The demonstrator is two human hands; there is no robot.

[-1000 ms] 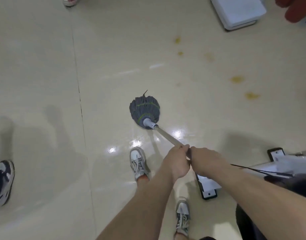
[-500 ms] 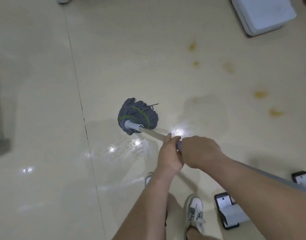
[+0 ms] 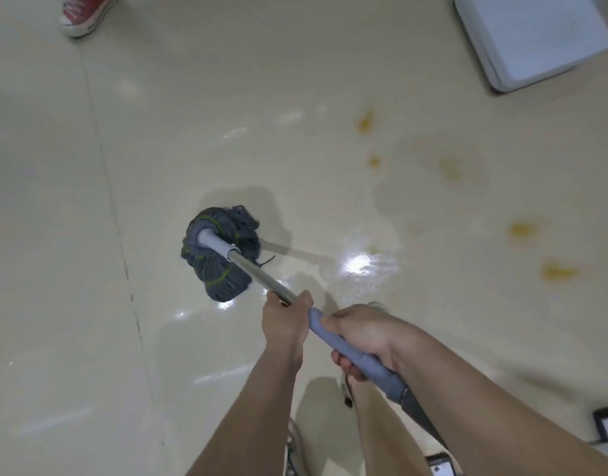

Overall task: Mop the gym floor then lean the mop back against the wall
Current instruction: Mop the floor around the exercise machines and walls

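Gripping the mop point(image 3: 261, 280) with both hands, the person kept its long axis running from lower right, close to the body, up and leftward to the floor point(image 3: 55, 235). The grey string mop head point(image 3: 223, 259) rested on the tiles well ahead and to the left of the hands, just right of a dark floor seam point(image 3: 124, 255). The left hand point(image 3: 285, 324) was the nearer of the two to the head, its fingers curled round the metal shaft point(image 3: 264, 280) right where the blue grip point(image 3: 357, 359) began. The right hand point(image 3: 367, 334) sat just behind it, wrapped round that blue grip, with only a short stretch of grip showing between them. Several yellow stains point(image 3: 522, 229) lay well apart from the mop head, off to its right. Reaching them would probably mean swinging the head rightward, with the left hand steering and the right acting as the pivot. No wall was in view, so leaning the mop looked some way off.
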